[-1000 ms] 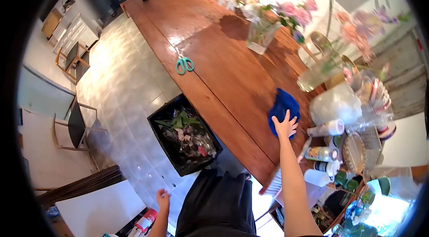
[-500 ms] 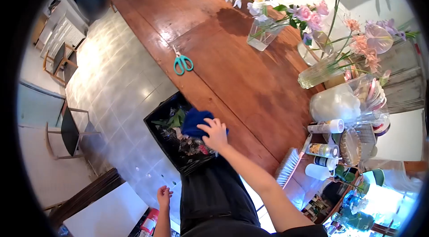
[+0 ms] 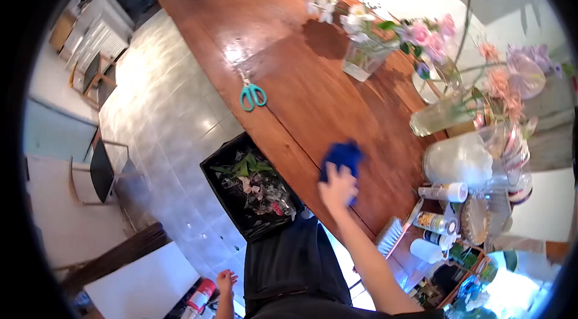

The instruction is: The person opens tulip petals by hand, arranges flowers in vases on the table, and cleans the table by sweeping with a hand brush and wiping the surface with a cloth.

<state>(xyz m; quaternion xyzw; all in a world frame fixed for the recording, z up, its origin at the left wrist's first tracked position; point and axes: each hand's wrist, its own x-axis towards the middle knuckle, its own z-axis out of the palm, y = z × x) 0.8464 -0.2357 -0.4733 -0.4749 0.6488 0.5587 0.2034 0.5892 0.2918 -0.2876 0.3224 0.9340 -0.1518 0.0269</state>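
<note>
A dark blue cloth (image 3: 343, 159) lies on the wooden table (image 3: 289, 48), with my right hand (image 3: 338, 188) pressed on its near end, slightly blurred. My left hand (image 3: 226, 281) hangs low over the floor, away from the table, its fingers loosely curled and nothing visible in them. Teal-handled scissors (image 3: 253, 96) rest near the table's left edge. To the right of the cloth, a brush (image 3: 391, 233) with pale bristles lies by the table's near corner.
Below the table's left edge stands a black bin (image 3: 241, 213) holding leaves and petals. Flowers fill a square glass vase (image 3: 361, 63) and a ribbed vase (image 3: 430, 119). Several bottles (image 3: 435, 222) line the right side. Chairs (image 3: 102, 165) stand at the left.
My right hand and the blue cloth first moved left to the table edge above the bin, then back right onto the tabletop. The person at the far left is out of view.
</note>
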